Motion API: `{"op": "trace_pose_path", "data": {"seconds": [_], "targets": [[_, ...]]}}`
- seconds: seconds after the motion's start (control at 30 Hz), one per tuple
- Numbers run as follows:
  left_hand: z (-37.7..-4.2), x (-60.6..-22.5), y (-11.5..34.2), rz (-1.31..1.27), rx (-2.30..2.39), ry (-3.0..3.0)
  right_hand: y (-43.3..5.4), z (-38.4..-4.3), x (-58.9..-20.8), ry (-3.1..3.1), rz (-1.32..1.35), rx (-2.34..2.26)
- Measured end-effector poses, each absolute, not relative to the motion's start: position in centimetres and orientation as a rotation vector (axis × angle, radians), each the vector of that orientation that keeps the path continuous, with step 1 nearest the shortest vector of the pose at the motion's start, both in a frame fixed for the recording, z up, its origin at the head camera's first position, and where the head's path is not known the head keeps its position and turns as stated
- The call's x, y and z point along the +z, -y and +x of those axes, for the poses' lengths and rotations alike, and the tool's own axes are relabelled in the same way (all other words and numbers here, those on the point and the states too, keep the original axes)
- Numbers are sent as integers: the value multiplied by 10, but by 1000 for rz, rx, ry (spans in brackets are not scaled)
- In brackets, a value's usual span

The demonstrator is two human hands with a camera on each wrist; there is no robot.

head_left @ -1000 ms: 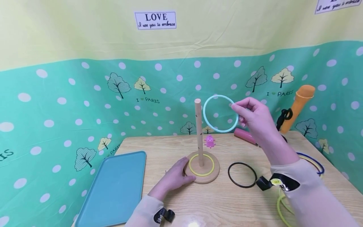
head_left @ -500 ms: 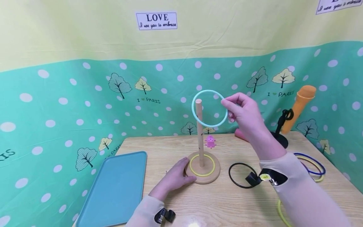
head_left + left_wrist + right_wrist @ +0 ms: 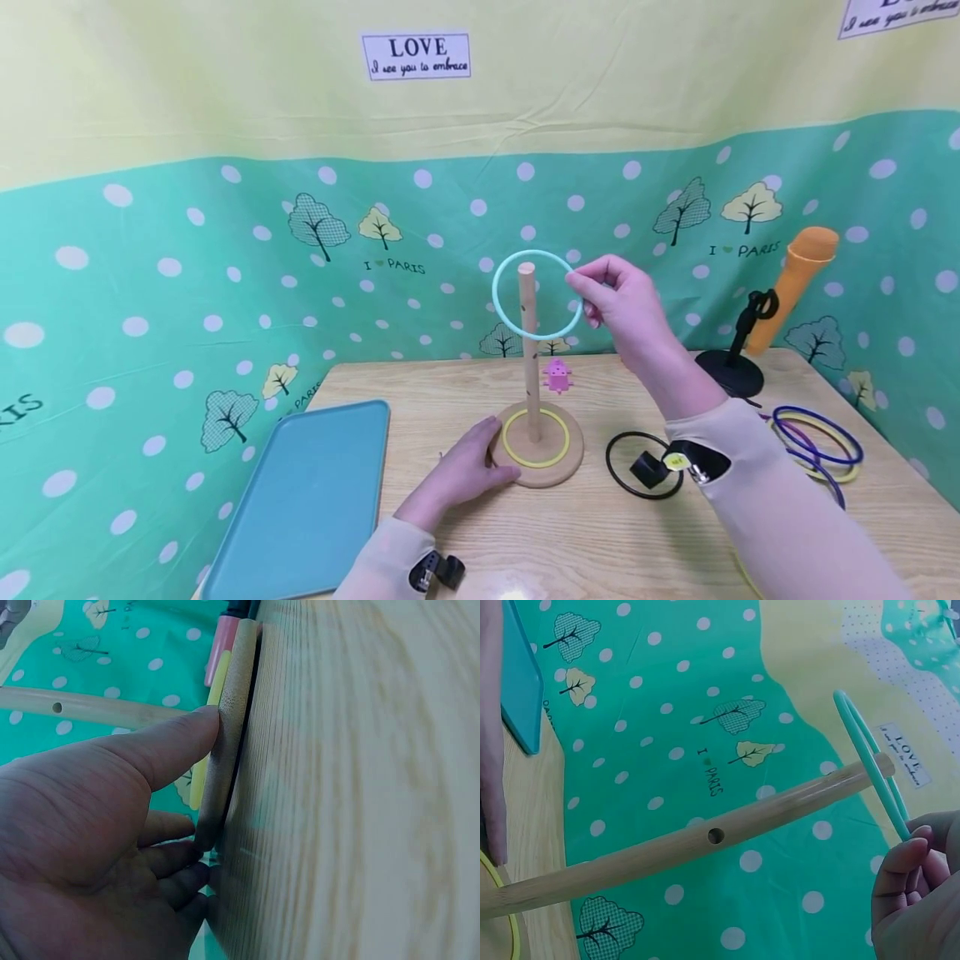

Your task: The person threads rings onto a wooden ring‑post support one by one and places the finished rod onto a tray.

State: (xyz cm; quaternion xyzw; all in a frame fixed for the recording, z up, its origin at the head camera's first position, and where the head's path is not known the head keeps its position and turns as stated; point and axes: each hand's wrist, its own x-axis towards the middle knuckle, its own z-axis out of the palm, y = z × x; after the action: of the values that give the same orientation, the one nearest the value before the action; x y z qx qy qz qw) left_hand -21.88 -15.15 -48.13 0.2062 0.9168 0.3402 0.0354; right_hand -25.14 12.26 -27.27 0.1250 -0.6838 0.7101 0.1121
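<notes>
My right hand (image 3: pixel 626 304) pinches a light blue ring (image 3: pixel 497 293) between thumb and fingers at the ring's right side. The ring is tilted, and the top end of the upright wooden peg (image 3: pixel 531 358) shows inside it in the head view. In the right wrist view the ring (image 3: pixel 885 796) crosses the peg (image 3: pixel 780 810) close to its tip. My left hand (image 3: pixel 465 471) holds the left edge of the round wooden base (image 3: pixel 555 477), thumb on its rim (image 3: pixel 230 727) and fingers along its side. A yellow ring (image 3: pixel 567 437) lies around the peg's foot on the base.
A black ring (image 3: pixel 609 467) lies right of the base, partly behind the right wrist's camera. Several blue, yellow and purple rings (image 3: pixel 858 454) lie at the right. Behind stand an orange microphone (image 3: pixel 791 287) and a pink figure (image 3: pixel 557 375). A blue tray (image 3: pixel 307 492) is at the left.
My right hand has moved left with the light blue ring, from beside the peg to the peg's top, rising and then lowering slightly. The left hand stays on the base.
</notes>
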Motion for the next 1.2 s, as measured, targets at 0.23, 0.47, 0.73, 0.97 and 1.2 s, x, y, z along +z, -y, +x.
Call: {"op": "trace_pose_path", "data": {"seconds": [0.23,0.47,0.73,0.97,1.2], "targets": [[-218,-481,151,638,1052,-2814,-118,-258,-283,2039,335,2115],[-219,-482,151,630,1041,-2819,-118,-266,-296,2097,304,2111],[-222,-483,152,631,1051,-2812,-115,-271,-314,2145,238,2119],[-221,-482,152,615,1048,-2808,-114,-272,-329,2191,191,2115],[-219,-480,152,624,1047,-2812,-114,-274,-344,2226,169,2114]]}}
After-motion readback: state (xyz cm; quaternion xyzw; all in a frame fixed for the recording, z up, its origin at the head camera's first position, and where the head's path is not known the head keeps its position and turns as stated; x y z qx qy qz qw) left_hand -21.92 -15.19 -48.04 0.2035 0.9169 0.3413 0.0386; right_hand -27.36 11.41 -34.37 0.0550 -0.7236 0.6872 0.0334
